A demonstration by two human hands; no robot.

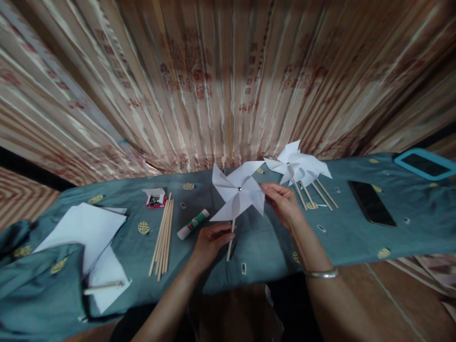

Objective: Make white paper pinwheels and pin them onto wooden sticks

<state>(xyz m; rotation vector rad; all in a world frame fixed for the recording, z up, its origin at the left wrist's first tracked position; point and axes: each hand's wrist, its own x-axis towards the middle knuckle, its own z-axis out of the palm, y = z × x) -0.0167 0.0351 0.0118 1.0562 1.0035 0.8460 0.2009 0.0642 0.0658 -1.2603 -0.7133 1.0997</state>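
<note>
A white paper pinwheel point(245, 202) with a silvery pin at its centre stands upright above the cloth in front of me. My left hand point(213, 240) pinches its wooden stick below the blades. At the blade's right edge, the thumb and fingers of my right hand point(283, 204) are closed on the paper. A glue stick point(194, 224) with a green label lies just left of my left hand. Beyond my right hand, several finished-looking pinwheels point(290, 164) lie overlapping, their sticks pointing toward me.
On the left are several wooden sticks point(164, 242), a small open red box point(156, 198) of metal pins and white paper sheets point(96, 228). A black phone point(371, 203) and a blue-framed object point(425, 164) lie right on the teal cloth point(263, 261). A patterned curtain point(221, 85) hangs behind.
</note>
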